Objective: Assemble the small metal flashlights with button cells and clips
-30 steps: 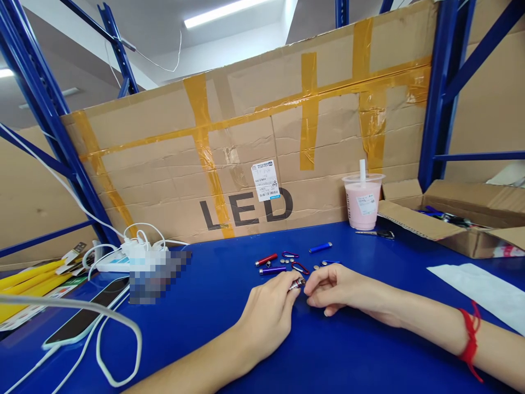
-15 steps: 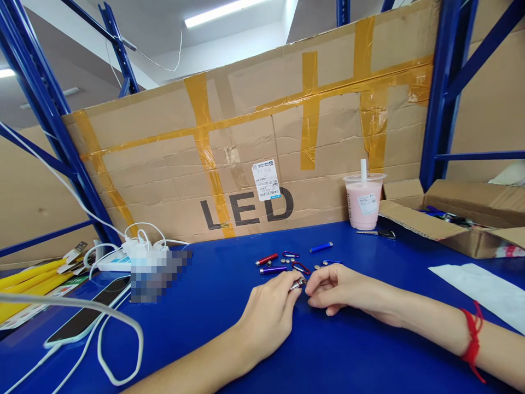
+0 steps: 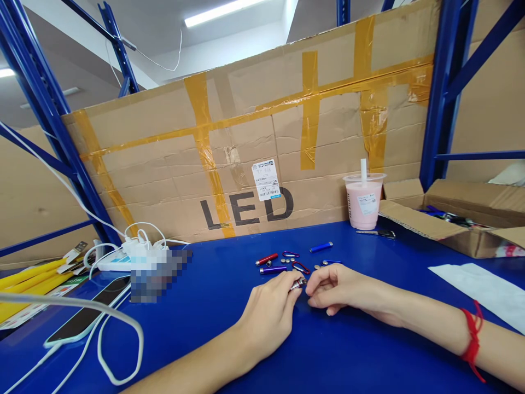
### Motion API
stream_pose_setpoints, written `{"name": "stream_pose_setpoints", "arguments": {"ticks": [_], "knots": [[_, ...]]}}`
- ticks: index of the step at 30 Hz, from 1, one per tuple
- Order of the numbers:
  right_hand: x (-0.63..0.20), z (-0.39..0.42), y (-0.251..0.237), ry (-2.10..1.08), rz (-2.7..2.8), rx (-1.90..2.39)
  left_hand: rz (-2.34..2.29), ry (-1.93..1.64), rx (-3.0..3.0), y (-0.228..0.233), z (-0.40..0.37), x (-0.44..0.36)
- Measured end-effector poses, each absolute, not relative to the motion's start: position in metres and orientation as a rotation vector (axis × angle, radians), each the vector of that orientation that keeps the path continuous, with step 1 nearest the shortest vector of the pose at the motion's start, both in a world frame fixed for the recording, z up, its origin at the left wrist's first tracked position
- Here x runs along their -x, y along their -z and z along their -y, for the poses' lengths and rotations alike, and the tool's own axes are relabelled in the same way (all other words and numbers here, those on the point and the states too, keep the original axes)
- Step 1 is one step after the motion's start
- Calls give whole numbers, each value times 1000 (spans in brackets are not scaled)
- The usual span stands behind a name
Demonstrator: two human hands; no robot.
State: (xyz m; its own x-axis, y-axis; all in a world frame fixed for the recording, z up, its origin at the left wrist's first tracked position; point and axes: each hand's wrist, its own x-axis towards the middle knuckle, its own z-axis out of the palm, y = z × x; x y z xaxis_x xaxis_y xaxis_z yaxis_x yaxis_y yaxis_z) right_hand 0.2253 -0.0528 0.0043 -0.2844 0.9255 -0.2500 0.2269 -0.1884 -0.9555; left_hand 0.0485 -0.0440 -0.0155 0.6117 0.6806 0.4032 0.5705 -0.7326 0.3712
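Both forearms lie along the blue bench (image 3: pixel 213 306), and the hands meet near its middle. The left hand (image 3: pixel 268 312) and the right hand (image 3: pixel 334 287) pinch a small silvery metal piece (image 3: pixel 298 284) between their fingertips, one from each side; it sits just above the bench surface, right between the two thumbs. Both hands are curled narrow around it, the other fingers folded under. A red string bracelet (image 3: pixel 471 334) circles the right wrist.

Just beyond the fingertips lie loose parts: a purple tube (image 3: pixel 273 270), a red tube (image 3: pixel 266 259), two small clip rings (image 3: pixel 296 261), a few button cells (image 3: pixel 322 265) and, a little farther, a blue tube (image 3: pixel 320 247). Nothing stands between the hands and these.

To the left, well apart, lie a phone (image 3: pixel 84 317) with a white cable (image 3: pixel 118 350) looping past it, a white power strip (image 3: pixel 118 261) and some yellow packets (image 3: pixel 28 279). To the right lies a white sheet (image 3: pixel 484 293), and behind it an open carton (image 3: pixel 451 219) with dark things inside. Scissors (image 3: pixel 377 233) lie by a pink drink cup (image 3: pixel 364 201) with a straw. At the back a taped cardboard panel (image 3: pixel 246 142) marked LED stands against the blue rack (image 3: pixel 441 93).
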Motion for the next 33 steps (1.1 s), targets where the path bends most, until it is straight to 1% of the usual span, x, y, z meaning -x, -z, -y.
{"name": "stream_pose_setpoints", "arguments": {"ticks": [33], "knots": [[-227, 51, -1, -1513, 1513, 1344, -1020, -767, -2637, 15, 45, -49]]}}
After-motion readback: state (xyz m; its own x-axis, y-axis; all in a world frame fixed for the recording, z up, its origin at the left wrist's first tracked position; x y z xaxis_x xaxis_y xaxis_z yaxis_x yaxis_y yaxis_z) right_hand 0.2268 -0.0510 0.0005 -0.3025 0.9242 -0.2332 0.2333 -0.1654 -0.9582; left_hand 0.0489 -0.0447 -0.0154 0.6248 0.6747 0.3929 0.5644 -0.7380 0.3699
